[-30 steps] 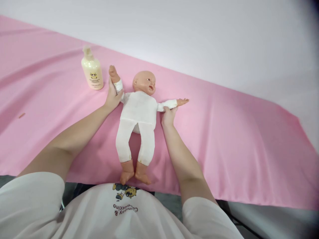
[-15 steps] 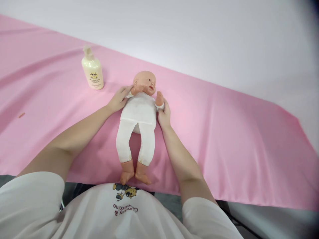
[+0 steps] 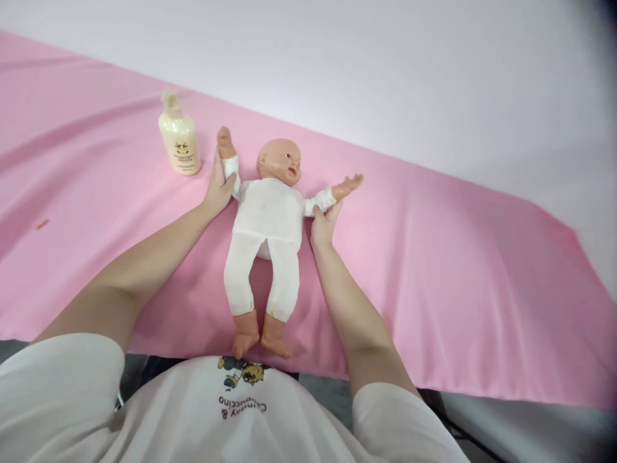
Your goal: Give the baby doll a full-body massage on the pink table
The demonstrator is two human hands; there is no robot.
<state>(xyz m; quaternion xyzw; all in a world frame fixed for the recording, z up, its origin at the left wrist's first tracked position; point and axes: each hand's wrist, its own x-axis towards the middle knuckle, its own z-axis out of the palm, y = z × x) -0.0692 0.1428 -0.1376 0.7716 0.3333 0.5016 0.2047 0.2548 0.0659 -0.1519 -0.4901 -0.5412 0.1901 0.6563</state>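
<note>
A baby doll [image 3: 268,212] with a white cloth body and bare plastic head, hands and feet lies on its back, feet toward me. Its head is turned to the right. My left hand [image 3: 219,186] is closed around the doll's arm on the left, which points up and outward. On the other side, my right hand [image 3: 326,225] grips the doll's other arm from below, thumb on the white sleeve. That arm stretches out to the right. Both of the doll's hands stick out beyond my grip.
A pink cloth [image 3: 457,270] with soft folds covers the table. A cream pump bottle [image 3: 180,145] stands left of the doll, close to my left hand. A small orange-brown piece [image 3: 42,224] lies far left. Behind the cloth is a white surface [image 3: 385,77].
The doll's arms, earlier bent in near its head and chest, are now spread outward. My hands moved apart with them, the left one to the left and the right one slightly right.
</note>
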